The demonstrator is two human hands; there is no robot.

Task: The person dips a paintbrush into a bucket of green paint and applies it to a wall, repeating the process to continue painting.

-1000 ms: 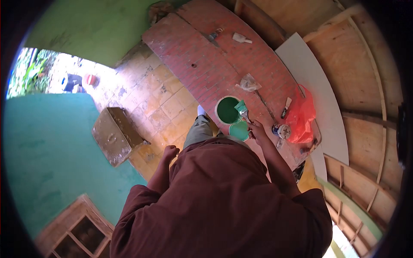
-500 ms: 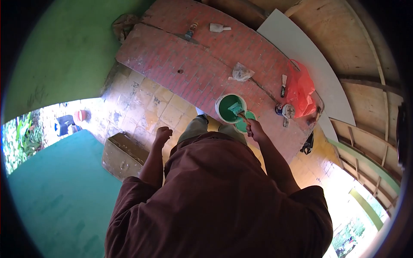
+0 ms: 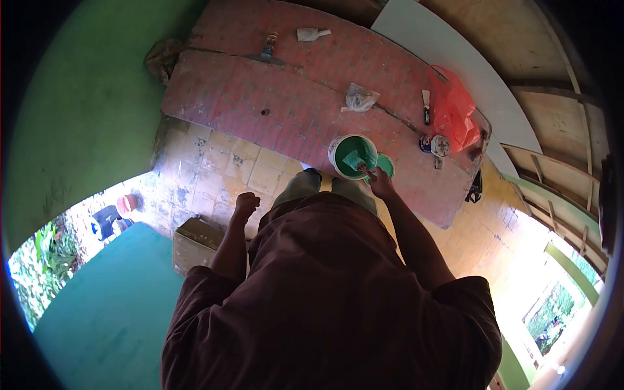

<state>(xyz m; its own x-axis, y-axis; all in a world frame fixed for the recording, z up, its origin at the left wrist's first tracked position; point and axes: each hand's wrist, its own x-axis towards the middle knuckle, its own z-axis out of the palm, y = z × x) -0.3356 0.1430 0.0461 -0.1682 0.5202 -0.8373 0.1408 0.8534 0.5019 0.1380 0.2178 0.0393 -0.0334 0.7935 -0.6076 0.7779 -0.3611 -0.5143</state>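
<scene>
My right hand (image 3: 381, 184) is closed around the handle of a paintbrush (image 3: 353, 160). The brush's bristles, coated in green, are inside a white bucket (image 3: 333, 153) of green paint on the edge of the red table. Right beside the bucket lies a round green lid or second tub (image 3: 388, 166), partly covered by my hand and the bucket. My left hand (image 3: 247, 204) hangs in a loose fist by my hip, over the tiled floor, touching nothing that I can see.
The red brick-patterned table (image 3: 292, 117) carries a plastic bag (image 3: 361, 97), a paint can (image 3: 434, 145), a scraper (image 3: 426, 107), a red bag (image 3: 455, 110) and a white brush-like piece (image 3: 313, 34). Behind my left arm are a brown box (image 3: 195, 244) and a teal panel (image 3: 117, 292).
The view has turned slightly, so the table and bucket sit differently in it. My right hand has come nearer the bucket, and the brush has shifted within it. My left hand stays in a fist.
</scene>
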